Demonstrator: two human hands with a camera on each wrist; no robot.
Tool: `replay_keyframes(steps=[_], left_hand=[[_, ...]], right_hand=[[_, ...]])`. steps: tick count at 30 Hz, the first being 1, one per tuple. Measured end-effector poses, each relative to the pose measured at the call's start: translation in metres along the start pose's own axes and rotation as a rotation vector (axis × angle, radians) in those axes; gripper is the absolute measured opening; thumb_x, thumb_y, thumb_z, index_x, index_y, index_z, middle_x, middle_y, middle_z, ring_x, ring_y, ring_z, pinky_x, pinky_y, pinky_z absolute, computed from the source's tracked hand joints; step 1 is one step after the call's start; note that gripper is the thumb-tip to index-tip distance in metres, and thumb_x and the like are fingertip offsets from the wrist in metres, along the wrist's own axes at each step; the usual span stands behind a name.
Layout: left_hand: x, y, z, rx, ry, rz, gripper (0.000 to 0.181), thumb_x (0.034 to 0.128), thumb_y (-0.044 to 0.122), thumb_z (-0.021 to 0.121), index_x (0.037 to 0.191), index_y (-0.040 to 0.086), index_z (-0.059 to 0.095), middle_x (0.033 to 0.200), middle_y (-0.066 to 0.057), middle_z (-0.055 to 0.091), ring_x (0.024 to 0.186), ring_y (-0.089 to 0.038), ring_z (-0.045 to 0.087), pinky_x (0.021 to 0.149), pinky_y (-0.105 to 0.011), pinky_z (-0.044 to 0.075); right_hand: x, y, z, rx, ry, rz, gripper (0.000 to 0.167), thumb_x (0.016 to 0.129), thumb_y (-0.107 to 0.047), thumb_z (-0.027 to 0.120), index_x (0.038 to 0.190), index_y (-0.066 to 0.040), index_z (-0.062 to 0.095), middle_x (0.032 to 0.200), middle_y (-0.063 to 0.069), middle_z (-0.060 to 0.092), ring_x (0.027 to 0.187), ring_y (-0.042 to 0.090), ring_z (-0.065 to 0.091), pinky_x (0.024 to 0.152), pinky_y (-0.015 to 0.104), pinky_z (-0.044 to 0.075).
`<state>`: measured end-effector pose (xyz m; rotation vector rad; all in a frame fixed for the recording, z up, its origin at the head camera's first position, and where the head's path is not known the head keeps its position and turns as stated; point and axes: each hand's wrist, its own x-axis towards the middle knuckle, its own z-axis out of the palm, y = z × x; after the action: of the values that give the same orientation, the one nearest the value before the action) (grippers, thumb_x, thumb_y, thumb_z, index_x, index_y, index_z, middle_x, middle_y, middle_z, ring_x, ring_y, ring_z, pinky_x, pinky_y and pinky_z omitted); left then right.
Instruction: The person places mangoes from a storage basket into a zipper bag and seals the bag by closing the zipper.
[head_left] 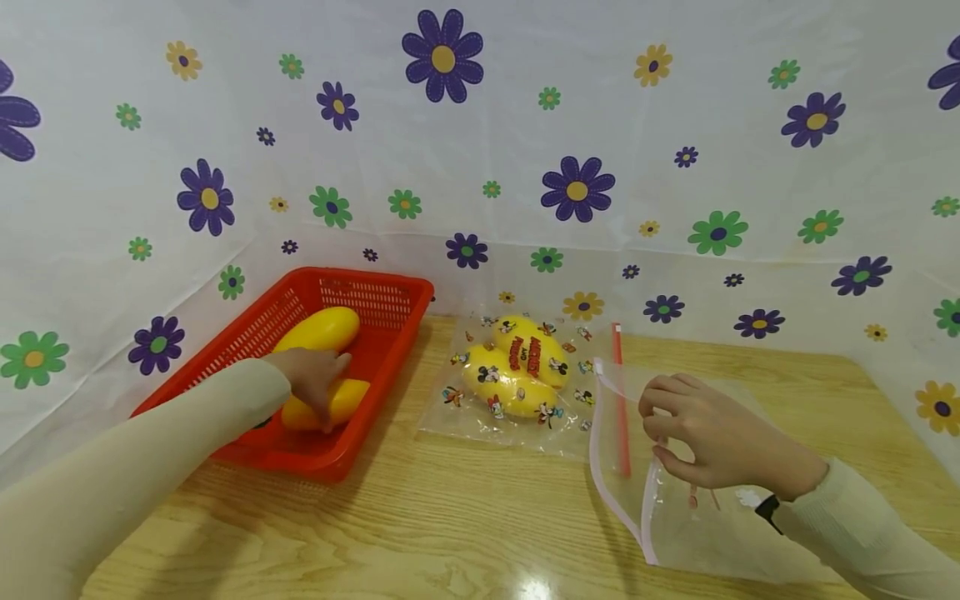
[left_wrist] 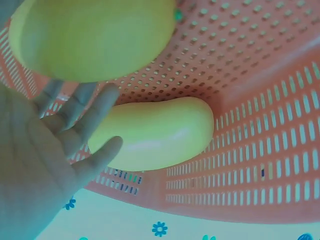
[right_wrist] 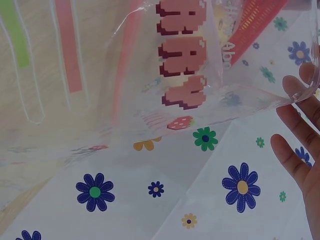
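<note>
In the head view my left hand [head_left: 309,377] reaches into a red plastic basket [head_left: 358,433], over a smooth yellow mango-like fruit [head_left: 347,402]. Another such fruit [head_left: 322,327] lies behind it. In the left wrist view the left hand [left_wrist: 45,150] has its fingers spread close to both fruits; contact is hard to tell. To the right, my right hand [head_left: 701,429] holds up one edge of a clear zip bag [head_left: 738,533] with a pale pink zip strip, its mouth parted. Printed red letters show on this bag [right_wrist: 182,55] in the right wrist view, the right hand [right_wrist: 305,130] at its edge.
Between basket and right hand lies a clear cartoon-printed bag [head_left: 442,408] with a red zip strip [head_left: 624,433], holding several yellow fruits [head_left: 525,375]. A wooden table [head_left: 450,533] carries everything. Flower-patterned white sheeting [head_left: 495,125] stands behind and at both sides.
</note>
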<state>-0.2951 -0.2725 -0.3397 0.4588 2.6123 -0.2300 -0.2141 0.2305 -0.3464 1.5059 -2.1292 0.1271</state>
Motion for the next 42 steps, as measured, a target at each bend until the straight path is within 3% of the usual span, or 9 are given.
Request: replay_keyframes(steps=[5, 8, 12, 22, 29, 33, 39, 42], left_hand=[[0.003, 0.002, 0.002, 0.063, 0.023, 0.018, 0.095, 0.0573, 0.047, 0.084, 0.131, 0.004, 0.042, 0.118, -0.014, 0.055, 0.093, -0.03, 0.053, 0.096, -0.052, 0.045], [0.006, 0.001, 0.002, 0.05, 0.021, 0.015, 0.087, 0.0605, 0.041, 0.083, 0.128, 0.004, 0.044, 0.111, -0.011, 0.057, 0.089, -0.027, 0.053, 0.094, -0.051, 0.046], [0.011, -0.004, 0.004, 0.011, 0.031, -0.015, 0.087, 0.0668, 0.041, 0.079, 0.135, 0.002, 0.041, 0.112, -0.01, 0.058, 0.089, -0.026, 0.054, 0.094, -0.053, 0.046], [0.018, -0.013, 0.005, 0.006, 0.119, 0.013, 0.078, 0.0745, 0.044, 0.072, 0.132, 0.0, 0.044, 0.106, -0.008, 0.061, 0.085, -0.022, 0.055, 0.09, -0.05, 0.048], [0.02, -0.016, 0.005, -0.041, 0.195, 0.017, 0.065, 0.0742, 0.05, 0.071, 0.117, 0.006, 0.05, 0.096, -0.004, 0.062, 0.08, -0.02, 0.054, 0.085, -0.045, 0.05], [0.025, -0.019, 0.008, -0.051, 0.221, 0.003, 0.067, 0.0733, 0.056, 0.07, 0.115, 0.008, 0.048, 0.089, -0.003, 0.059, 0.076, -0.018, 0.054, 0.082, -0.042, 0.051], [0.031, -0.022, 0.015, -0.017, 0.247, -0.014, 0.076, 0.073, 0.06, 0.067, 0.123, 0.007, 0.049, 0.098, -0.004, 0.064, 0.08, -0.019, 0.057, 0.088, -0.048, 0.05], [0.032, -0.022, 0.017, -0.004, 0.224, -0.013, 0.082, 0.0715, 0.061, 0.068, 0.128, 0.005, 0.048, 0.104, -0.007, 0.065, 0.083, -0.021, 0.057, 0.089, -0.051, 0.048]], right_hand=[[-0.001, 0.0, 0.0, 0.001, -0.006, 0.004, 0.039, 0.096, -0.038, 0.024, 0.07, -0.02, 0.047, 0.084, -0.007, 0.05, 0.085, 0.009, 0.046, 0.074, 0.031, 0.043], [-0.001, -0.001, 0.001, -0.001, -0.003, 0.001, 0.039, 0.095, -0.037, 0.024, 0.07, -0.02, 0.047, 0.084, -0.007, 0.05, 0.085, 0.009, 0.046, 0.074, 0.031, 0.042], [-0.001, 0.0, 0.002, -0.006, 0.005, -0.002, 0.038, 0.096, -0.037, 0.025, 0.07, -0.02, 0.048, 0.084, -0.006, 0.05, 0.085, 0.01, 0.046, 0.074, 0.031, 0.042], [0.0, 0.0, 0.001, 0.002, 0.001, 0.004, 0.039, 0.095, -0.037, 0.024, 0.069, -0.019, 0.048, 0.083, -0.006, 0.05, 0.084, 0.009, 0.046, 0.074, 0.03, 0.043], [-0.001, 0.0, 0.001, -0.002, 0.004, 0.0, 0.039, 0.096, -0.037, 0.024, 0.071, -0.019, 0.049, 0.083, -0.006, 0.05, 0.084, 0.01, 0.046, 0.073, 0.031, 0.044], [-0.001, 0.0, 0.001, -0.003, -0.002, 0.002, 0.04, 0.096, -0.037, 0.024, 0.071, -0.019, 0.05, 0.084, -0.006, 0.051, 0.084, 0.01, 0.046, 0.074, 0.031, 0.044], [-0.001, 0.0, 0.002, 0.001, -0.001, 0.003, 0.039, 0.096, -0.037, 0.025, 0.071, -0.019, 0.049, 0.083, -0.006, 0.05, 0.084, 0.009, 0.046, 0.073, 0.031, 0.044], [-0.001, 0.001, 0.002, 0.005, -0.001, 0.003, 0.039, 0.096, -0.037, 0.025, 0.071, -0.019, 0.049, 0.084, -0.006, 0.051, 0.084, 0.009, 0.046, 0.073, 0.031, 0.043]])
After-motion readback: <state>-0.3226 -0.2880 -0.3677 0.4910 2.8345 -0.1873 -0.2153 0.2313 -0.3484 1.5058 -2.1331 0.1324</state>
